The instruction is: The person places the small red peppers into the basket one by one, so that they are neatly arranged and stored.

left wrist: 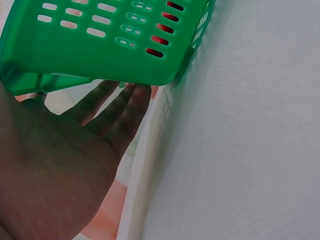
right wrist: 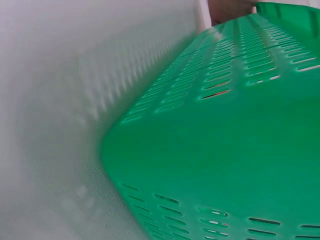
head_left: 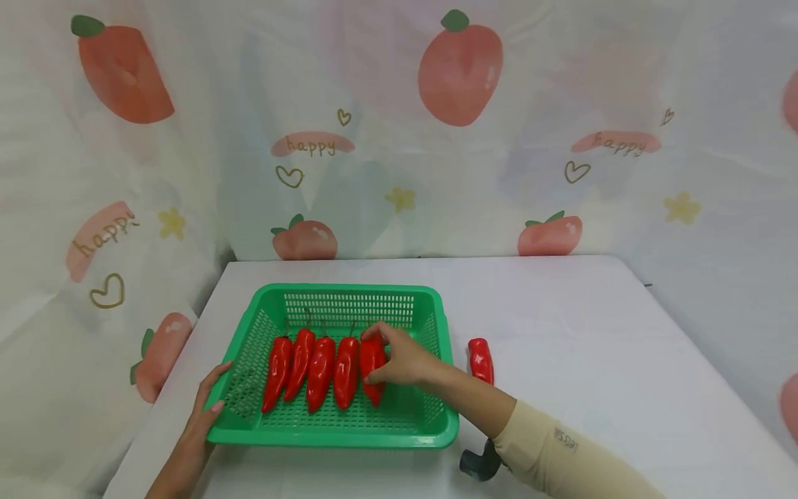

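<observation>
A green plastic basket (head_left: 330,439) with slotted walls stands on the white table. Inside it several glossy red chili peppers (head_left: 321,374) lie side by side, stems toward the far wall. My right hand (head_left: 399,357) reaches in from the right and pinches the rightmost red chili pepper (head_left: 372,371) between thumb and fingers. At the basket's near-left side, my left hand (head_left: 202,423) holds the rim with its thumb over the edge. The left wrist view has its fingers (left wrist: 125,112) against the outside of the basket. The right hand lies outside the right wrist view.
Another red chili pepper (head_left: 481,359) lies on the table (head_left: 561,326) right of the basket, partly covered by the right forearm. A black curved object (head_left: 480,463) shows below the right sleeve. Patterned cloth (head_left: 380,194) hangs behind and beside the table.
</observation>
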`<state>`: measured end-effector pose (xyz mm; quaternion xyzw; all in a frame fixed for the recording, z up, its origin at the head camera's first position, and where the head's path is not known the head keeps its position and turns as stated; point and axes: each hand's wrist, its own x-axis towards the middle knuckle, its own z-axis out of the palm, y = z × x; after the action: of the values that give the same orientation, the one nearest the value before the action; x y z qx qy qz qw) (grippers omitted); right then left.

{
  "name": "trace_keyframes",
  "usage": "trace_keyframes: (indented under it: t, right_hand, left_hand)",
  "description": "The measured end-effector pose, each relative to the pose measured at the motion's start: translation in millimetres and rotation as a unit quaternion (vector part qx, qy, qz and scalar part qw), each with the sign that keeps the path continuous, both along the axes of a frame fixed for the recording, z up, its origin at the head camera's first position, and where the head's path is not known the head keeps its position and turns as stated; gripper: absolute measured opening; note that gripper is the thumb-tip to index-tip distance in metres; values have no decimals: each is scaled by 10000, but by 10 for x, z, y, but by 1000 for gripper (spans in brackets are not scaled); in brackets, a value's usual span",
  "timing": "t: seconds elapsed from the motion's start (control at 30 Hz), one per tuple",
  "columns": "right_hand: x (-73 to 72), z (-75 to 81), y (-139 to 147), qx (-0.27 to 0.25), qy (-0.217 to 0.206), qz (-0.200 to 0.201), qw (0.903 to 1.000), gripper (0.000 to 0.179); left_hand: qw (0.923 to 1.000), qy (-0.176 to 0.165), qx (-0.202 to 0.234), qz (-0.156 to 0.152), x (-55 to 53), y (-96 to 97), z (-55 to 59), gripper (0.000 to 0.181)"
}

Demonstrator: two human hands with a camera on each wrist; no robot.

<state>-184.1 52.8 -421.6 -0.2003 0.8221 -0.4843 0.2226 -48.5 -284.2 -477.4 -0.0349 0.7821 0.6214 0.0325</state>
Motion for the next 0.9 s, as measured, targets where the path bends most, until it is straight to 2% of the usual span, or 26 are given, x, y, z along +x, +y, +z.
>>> trace_keyframes:
  t: [0.3,0.67,0.9]
  right_hand:
    - [-4,1,-15,194,-11,-30,9998,60]
    - [-44,-21,-26,83,-562,-299,9979,59]
    - [-31,12,-20,42,-675,-283,9973,59]
  left_hand:
    - [9999,101,38,-19,1,-5,-33,53]
    - [9999,145,15,-65,5,8,-27,53]
    - [9997,214,13,-105,1,-3,-29,52]
